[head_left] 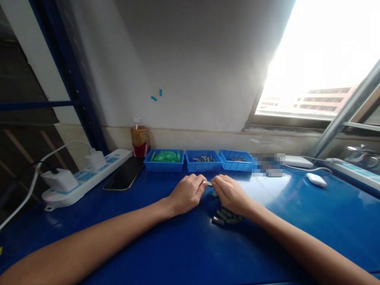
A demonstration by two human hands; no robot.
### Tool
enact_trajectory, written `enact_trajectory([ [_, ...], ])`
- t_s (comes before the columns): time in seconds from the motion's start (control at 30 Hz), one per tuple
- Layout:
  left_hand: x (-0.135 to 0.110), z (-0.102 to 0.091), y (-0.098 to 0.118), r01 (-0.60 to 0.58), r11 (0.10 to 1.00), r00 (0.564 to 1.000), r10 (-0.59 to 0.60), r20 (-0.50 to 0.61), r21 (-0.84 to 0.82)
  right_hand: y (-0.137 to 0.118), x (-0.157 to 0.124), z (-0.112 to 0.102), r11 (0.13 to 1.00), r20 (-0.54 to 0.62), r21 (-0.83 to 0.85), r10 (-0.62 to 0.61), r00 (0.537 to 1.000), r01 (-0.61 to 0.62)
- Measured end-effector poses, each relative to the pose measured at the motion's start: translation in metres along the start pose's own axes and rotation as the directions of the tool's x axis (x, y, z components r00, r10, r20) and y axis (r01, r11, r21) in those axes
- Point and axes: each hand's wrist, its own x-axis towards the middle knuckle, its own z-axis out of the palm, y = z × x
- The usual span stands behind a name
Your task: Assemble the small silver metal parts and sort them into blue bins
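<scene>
Over the middle of the blue table, my left hand and my right hand meet, almost touching. Both are closed, with the fingertips pinching a small silvery metal piece between them. Most of that piece is covered by the fingers, so its full shape is hidden. Several short dark metal cylinders lie in a loose pile just below my right hand, partly under it. Another small metal part rests on the table beside my right fingers.
Three blue bins stand along the wall: one with green plastic, one with metal cylinders, one with small metal parts. Left are a phone, a power strip and a bottle; right, a white earphone case and another power strip.
</scene>
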Motion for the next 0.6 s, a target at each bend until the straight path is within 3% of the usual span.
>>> enact_trajectory([
  [0.23, -0.0005, -0.0003, -0.0009, -0.033, 0.993, 0.999, 0.036, 0.032, -0.11, 0.0002, -0.0004, 0.0001, 1.0, 0.025, -0.023, -0.017, 1.0, 0.018],
  [0.6, -0.0004, 0.0, -0.0013, -0.048, 0.995, 0.997, 0.054, 0.064, -0.088, -0.001, -0.001, 0.0032, 0.99, -0.002, -0.12, -0.07, 0.998, 0.069],
])
